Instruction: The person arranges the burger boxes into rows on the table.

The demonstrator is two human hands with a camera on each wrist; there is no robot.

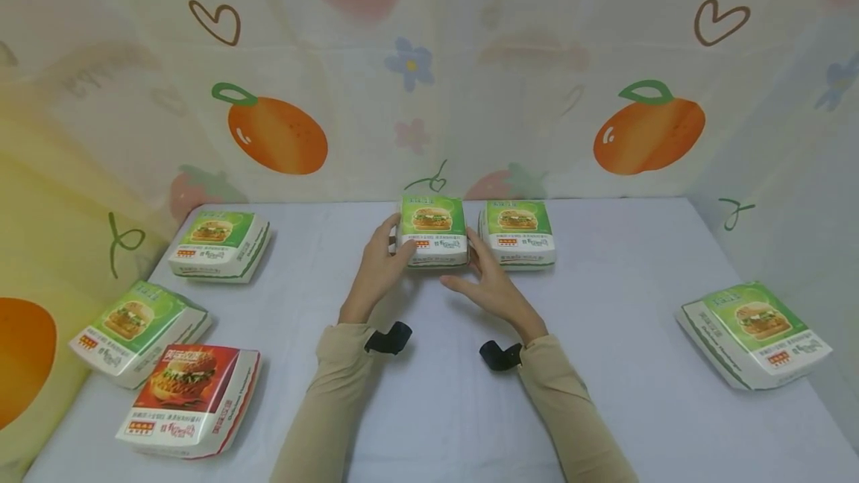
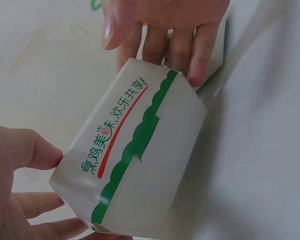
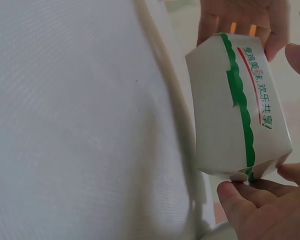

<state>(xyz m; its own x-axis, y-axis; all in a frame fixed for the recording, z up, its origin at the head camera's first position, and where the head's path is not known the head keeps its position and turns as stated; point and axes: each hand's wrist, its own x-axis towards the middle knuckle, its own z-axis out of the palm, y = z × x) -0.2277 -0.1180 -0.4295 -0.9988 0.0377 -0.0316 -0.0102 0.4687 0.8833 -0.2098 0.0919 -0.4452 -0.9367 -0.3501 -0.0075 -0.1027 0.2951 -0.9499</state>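
Observation:
A green-topped white burger box is between the two hands near the table's back edge. My left hand grips its left end, thumb on the near top corner and fingers along the side. At the right end, my right hand touches the box with straight fingers, its thumb spread away. The left wrist view shows the box's white side with green trim and lettering. In the right wrist view, fingertips of the right hand lie against the box's end. Whether its underside touches the table cannot be told.
A second green burger box stands just right of the held one. Two more green boxes and a red burger box sit along the left side. Another green box lies at the right edge. A printed curtain hangs behind the white table.

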